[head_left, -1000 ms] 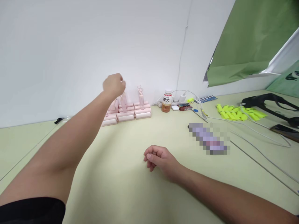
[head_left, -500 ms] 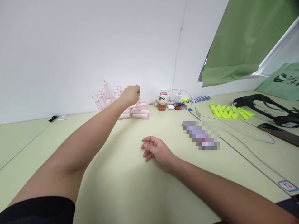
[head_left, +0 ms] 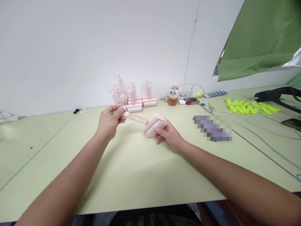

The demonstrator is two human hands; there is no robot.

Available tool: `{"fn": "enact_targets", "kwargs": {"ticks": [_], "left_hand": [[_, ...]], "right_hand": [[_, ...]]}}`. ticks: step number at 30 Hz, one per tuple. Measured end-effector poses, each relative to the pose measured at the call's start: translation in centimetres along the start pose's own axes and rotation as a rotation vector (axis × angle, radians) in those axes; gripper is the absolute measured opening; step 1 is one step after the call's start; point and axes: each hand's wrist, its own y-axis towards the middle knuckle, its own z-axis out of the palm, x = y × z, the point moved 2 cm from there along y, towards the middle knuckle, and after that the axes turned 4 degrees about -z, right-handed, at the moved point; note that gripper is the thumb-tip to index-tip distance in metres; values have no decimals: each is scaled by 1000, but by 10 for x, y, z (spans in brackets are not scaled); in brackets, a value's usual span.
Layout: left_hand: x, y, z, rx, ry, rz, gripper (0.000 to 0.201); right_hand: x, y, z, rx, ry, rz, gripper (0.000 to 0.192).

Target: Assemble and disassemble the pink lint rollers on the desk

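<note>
A pink lint roller (head_left: 150, 123) is held over the middle of the pale green table (head_left: 131, 175). My left hand (head_left: 110, 120) grips the end of its pale handle. My right hand (head_left: 169, 136) cups the pink roller head from below and behind. Behind them, against the white wall, stands a group of several more pink lint rollers (head_left: 133, 97), some upright with heart-shaped handle ends, some lying stacked.
A small drink bottle (head_left: 174, 95) stands right of the pink group, with a power strip and white cables (head_left: 258, 138) running right. Yellow-green pieces (head_left: 249, 106), a black strap object (head_left: 277, 95) and a blurred patch (head_left: 213, 128) lie at right. Green sheeting (head_left: 261, 37) hangs above.
My left hand has pulled back from the pink group at the wall with one roller in it. My right hand has lifted off the table and taken the roller's head.
</note>
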Motion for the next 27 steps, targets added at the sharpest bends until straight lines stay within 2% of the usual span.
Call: {"fn": "enact_targets", "kwargs": {"ticks": [4, 8, 10, 12, 16, 18, 20, 23, 27], "left_hand": [[32, -24, 6, 0, -137, -19, 37], [60, -49, 31, 281, 26, -114, 39], [65, -56, 40, 355, 30, -124, 35], [65, -56, 41, 317, -5, -121, 34], [65, -45, 28, 102, -126, -119, 38], [66, -39, 20, 22, -187, -148, 40], [67, -36, 13, -13, -214, -199, 43], [67, -35, 9, -24, -206, -278, 49], [68, -39, 13, -2, -191, -332, 52]], "right_hand": [[-3, -1, 1, 36, -20, -67, 53], [-5, -4, 7, 142, -43, -79, 58], [-4, -6, 13, 208, -69, -73, 62], [-1, -5, 15, 207, -92, -93, 62], [12, 3, 3, 120, -244, -193, 57], [18, 8, -12, 57, -502, -222, 58], [22, 13, -28, 13, -881, -236, 63], [22, 18, -43, 79, -1296, -217, 63], [14, 22, -47, 200, -1426, -243, 56]]}}
